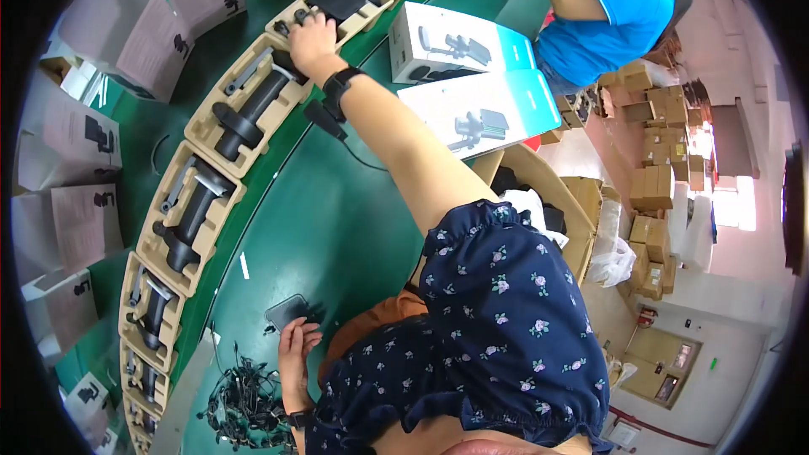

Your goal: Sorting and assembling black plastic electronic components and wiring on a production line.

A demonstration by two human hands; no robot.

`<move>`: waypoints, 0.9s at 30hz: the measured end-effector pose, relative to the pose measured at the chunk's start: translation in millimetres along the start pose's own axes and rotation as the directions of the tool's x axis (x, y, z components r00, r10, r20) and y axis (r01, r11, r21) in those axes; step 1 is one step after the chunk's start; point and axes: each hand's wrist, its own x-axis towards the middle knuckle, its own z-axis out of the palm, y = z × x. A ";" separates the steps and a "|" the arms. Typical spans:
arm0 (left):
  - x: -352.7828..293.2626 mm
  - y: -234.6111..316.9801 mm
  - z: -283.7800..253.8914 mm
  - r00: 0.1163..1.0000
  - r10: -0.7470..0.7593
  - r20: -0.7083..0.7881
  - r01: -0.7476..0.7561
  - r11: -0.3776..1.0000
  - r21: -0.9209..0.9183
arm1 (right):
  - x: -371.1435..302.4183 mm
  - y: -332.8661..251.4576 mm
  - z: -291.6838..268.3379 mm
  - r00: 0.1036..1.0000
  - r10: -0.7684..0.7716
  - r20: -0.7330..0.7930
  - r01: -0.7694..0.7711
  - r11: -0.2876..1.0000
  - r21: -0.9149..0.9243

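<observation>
My right hand [313, 40] reaches far out over a tan molded tray [278, 39]. Its fingers are bent down among small black parts [301, 15] beside a flat black rectangular panel [337, 2]; what they pinch, if anything, is hidden. My left hand [295, 350] is low on the green table [316, 211], fingers stretched and slightly apart. Just beyond its fingertips lies a flat dark phone-like device [286, 312]. A tangle of black cables [244, 400] is beside the left wrist. A black plug-like piece with a cord [324, 118] hangs below the right wrist.
A curved row of trays [192, 276] holds black tubular stands [194, 215]. White printed boxes [472, 114] stand right of my right arm, above an open carton [565, 185]. Upright open boxes [156, 42] line the far left. A person in blue [611, 25] works at the upper right.
</observation>
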 end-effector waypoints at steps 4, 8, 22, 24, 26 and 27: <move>9.5 -3.0 -3.7 1.000 0.024 0.014 -0.024 1.000 0.015 | 16.1 39.8 9.1 0.982 0.079 0.170 -0.100 0.988 0.118; 5.0 -19.6 -20.8 0.999 0.041 -0.027 -0.043 0.998 -0.049 | 11.8 25.8 -13.4 0.976 -0.097 0.193 0.046 0.966 0.254; 2.2 -28.3 -34.9 0.998 0.045 -0.034 -0.047 0.998 -0.049 | 20.7 45.8 -51.2 0.904 -0.369 0.215 0.232 0.846 0.480; 5.0 -30.5 -36.9 0.998 0.049 -0.033 -0.051 0.997 -0.051 | 30.2 34.3 -29.7 0.930 -0.115 0.348 0.087 0.992 0.096; 2.3 -32.2 -39.1 0.998 0.027 -0.053 -0.029 0.998 -0.052 | 26.2 37.3 -42.7 0.878 -0.378 0.295 0.139 0.789 0.598; 3.1 -28.4 -37.6 0.997 0.057 -0.052 -0.059 0.998 -0.031 | 20.6 20.9 -39.7 0.940 -0.229 0.252 0.130 0.925 0.356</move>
